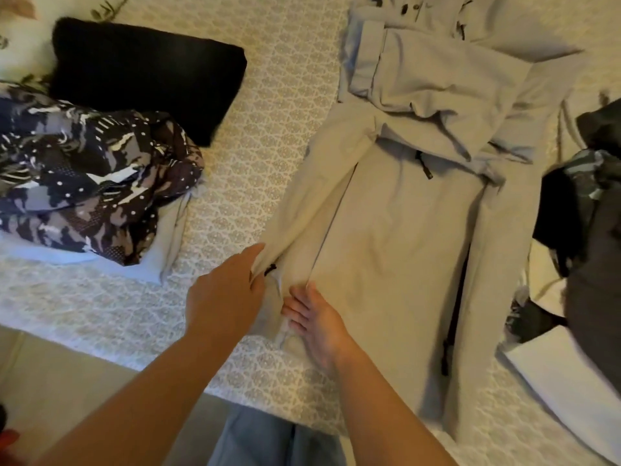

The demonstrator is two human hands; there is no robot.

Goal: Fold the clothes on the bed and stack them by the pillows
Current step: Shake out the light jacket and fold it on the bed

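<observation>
Coat (pixel 396 237) lying flat on bed (pixel 255 136); left hand (pixel 228 294) is pinching its sleeve cuff, right hand (pixel 316 317) is pressing open-fingered at the fold line; ideally drawing the sleeve inward, taut.

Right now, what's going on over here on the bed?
A person is folding a pale beige coat spread flat on the patterned bedspread. The left hand pinches a sleeve cuff at the coat's edge, while the right hand rests open on the cloth beside it. A patterned bundle and a black pillow lie to the left; dark clothes wait unfolded on the right.
</observation>
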